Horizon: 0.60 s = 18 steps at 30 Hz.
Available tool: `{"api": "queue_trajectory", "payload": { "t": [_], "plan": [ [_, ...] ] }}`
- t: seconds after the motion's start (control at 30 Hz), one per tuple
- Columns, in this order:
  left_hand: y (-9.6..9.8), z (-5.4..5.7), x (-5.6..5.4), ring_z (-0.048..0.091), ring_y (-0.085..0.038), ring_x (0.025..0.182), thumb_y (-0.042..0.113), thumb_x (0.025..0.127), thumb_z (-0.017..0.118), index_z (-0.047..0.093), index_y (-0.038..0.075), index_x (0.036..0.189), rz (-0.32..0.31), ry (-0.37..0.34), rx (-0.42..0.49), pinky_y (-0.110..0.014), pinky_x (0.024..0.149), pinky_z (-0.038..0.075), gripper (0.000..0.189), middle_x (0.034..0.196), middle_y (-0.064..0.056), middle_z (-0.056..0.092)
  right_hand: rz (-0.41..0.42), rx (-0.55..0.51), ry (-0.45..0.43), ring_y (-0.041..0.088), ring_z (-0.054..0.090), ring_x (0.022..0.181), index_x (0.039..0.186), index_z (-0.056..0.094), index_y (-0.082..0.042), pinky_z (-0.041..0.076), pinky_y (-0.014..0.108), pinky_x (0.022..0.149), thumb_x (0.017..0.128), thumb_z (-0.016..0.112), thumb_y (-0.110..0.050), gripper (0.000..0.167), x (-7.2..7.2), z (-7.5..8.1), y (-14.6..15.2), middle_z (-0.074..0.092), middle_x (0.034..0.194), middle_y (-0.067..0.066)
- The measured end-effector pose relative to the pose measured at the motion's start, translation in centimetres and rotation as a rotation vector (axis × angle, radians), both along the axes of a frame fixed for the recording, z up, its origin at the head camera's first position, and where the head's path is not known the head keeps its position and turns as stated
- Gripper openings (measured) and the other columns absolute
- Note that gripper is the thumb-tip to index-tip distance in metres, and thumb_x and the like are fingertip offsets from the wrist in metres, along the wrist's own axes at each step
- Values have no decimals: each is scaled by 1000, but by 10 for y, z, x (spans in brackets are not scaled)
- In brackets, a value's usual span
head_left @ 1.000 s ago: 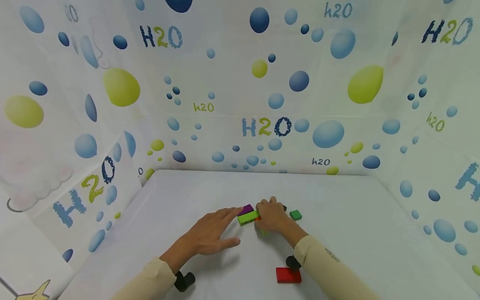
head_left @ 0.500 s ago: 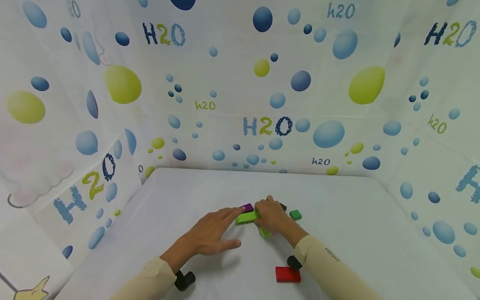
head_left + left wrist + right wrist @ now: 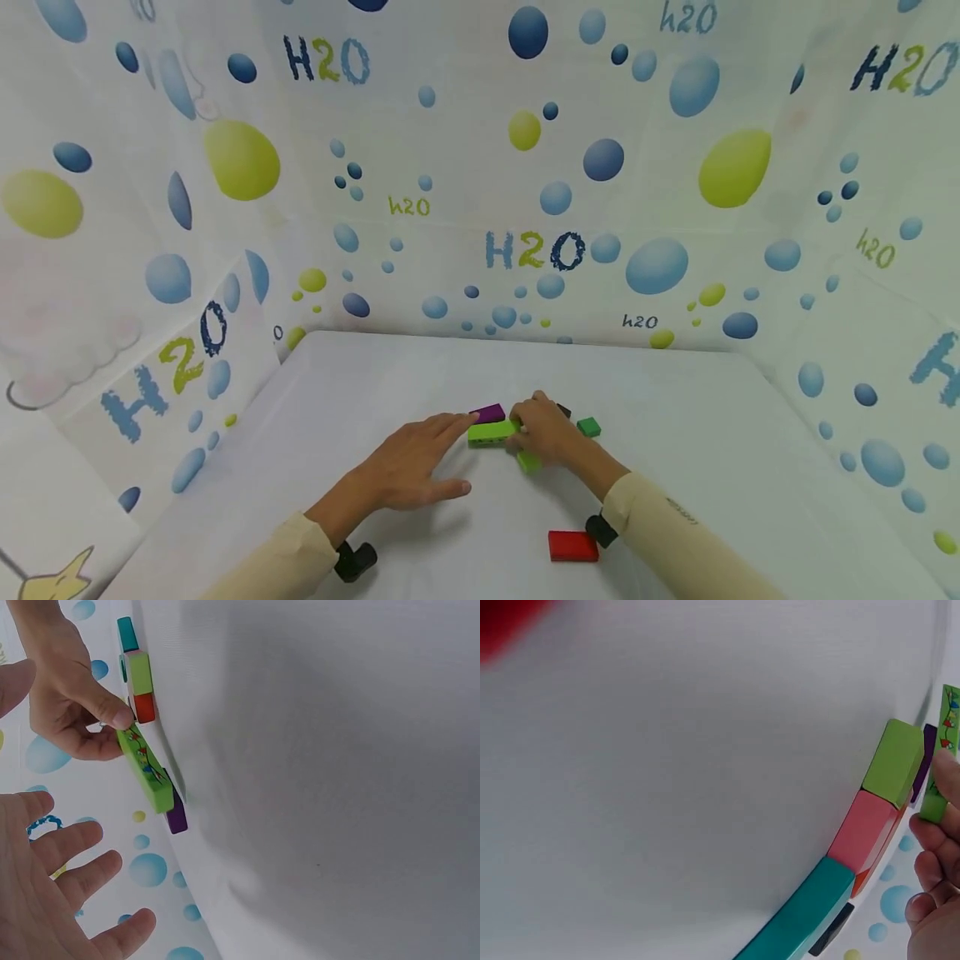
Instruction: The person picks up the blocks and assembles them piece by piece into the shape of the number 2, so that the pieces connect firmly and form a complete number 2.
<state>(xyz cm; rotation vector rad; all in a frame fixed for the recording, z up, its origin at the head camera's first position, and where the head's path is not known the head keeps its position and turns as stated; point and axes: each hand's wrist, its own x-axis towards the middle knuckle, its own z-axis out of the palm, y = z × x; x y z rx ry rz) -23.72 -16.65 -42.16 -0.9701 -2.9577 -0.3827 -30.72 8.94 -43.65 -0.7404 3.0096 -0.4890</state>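
Note:
My right hand [image 3: 547,429] pinches one end of a long bright green block [image 3: 489,434] between thumb and fingers. Small printed pictures run along the side of that block [image 3: 150,772]. Its free end points left and overlaps a purple block [image 3: 489,413] lying behind it. My left hand [image 3: 401,467] hovers flat to the left, fingers and thumb spread, holding nothing. Beneath the right hand, the right wrist view shows a lime green block [image 3: 894,763], a pink block [image 3: 861,829] and a teal block [image 3: 802,911] in a line. An orange block [image 3: 144,707] sits beside them.
Behind the right hand lies a dark block [image 3: 564,411], with a small green block [image 3: 588,427] to its right. A red block [image 3: 573,546] lies nearer, beside the right wrist camera. A patterned curtain [image 3: 450,150] rises behind the white table [image 3: 675,467].
The right hand has turned the held green block from slanted to nearly level, its free end shifting slightly left. More of the lime green block below shows. The left hand stays nearly still.

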Motion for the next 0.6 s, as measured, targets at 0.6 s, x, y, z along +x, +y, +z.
{"api": "queue_trajectory", "payload": {
  "t": [0.6],
  "plan": [
    [6, 5, 18, 28, -23, 152, 68, 92, 53, 14, 34, 164, -91, 19, -67, -56, 119, 29, 88, 165, 5, 30, -12, -177, 7, 14, 46, 96, 108, 74, -11, 51, 24, 70, 86, 82, -31, 31, 37, 1, 36, 61, 93, -7]
  ]
}}
